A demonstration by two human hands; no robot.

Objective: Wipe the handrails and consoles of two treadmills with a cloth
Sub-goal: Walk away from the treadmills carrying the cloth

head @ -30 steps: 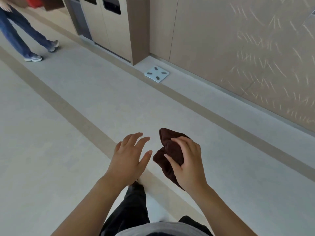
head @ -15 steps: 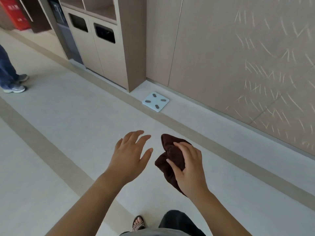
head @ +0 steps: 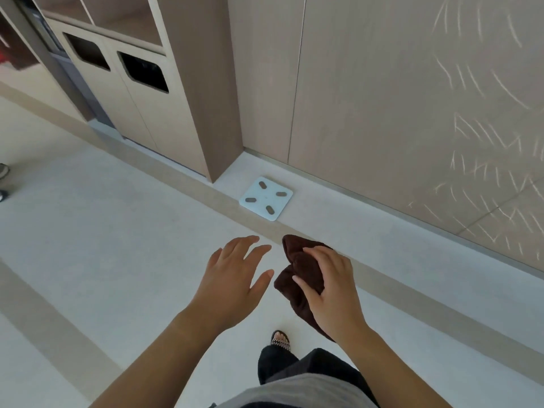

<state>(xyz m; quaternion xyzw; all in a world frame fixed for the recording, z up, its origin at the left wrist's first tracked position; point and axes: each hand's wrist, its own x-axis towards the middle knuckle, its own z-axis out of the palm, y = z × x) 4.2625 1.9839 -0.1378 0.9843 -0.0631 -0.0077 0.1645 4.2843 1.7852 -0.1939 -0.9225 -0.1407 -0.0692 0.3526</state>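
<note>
Your right hand [head: 332,293] clutches the bunched brown cloth [head: 300,269], its length trailing under the palm; your left hand [head: 232,278] (fingers spread, empty) hovers just beside it. No treadmill is in view.

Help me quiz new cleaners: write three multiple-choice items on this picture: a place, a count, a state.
1. Where is the scale? A on a bench B in a drawer C on the floor by the wall
2. How many dark openings has the bin cabinet? A one B two C four
3. The right hand: A grips the brown cloth B hangs empty C rests flat
Answers: C, it lies at the wall's foot; B, two slots side by side; A, it curls round the cloth.
</note>
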